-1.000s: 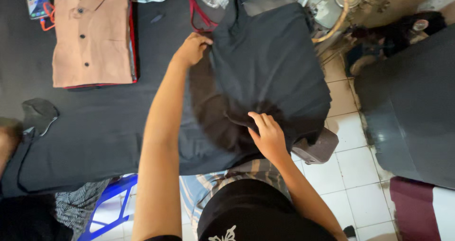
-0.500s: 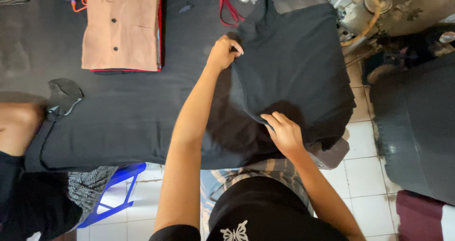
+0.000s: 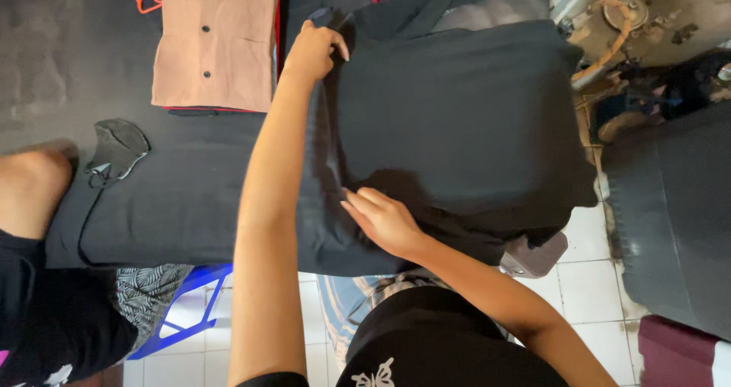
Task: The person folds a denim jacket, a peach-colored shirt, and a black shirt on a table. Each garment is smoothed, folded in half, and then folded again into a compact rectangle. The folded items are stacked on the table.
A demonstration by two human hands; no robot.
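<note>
- My left hand is at the far end of the work, fingers pinched shut on the upper left corner of the black garment.
- My right hand is near my body, laid flat with fingers extended, pressing the same left edge down; it grips nothing.
- The fold line runs between my two hands, long axis from 6 o'clock to 12 o'clock; the left hand lies at about 11 o'clock from the right.
- The body of the garment spreads toward 3 o'clock from both hands; its near edge overhangs the counter.
- The right hand is nearer the overhanging hem; the left is nearer the collar end.
- At 9 o'clock from the left hand, just beside it, lies a folded tan shirt.
- Further toward 8 o'clock, well apart, rests a dark face mask.
</note>
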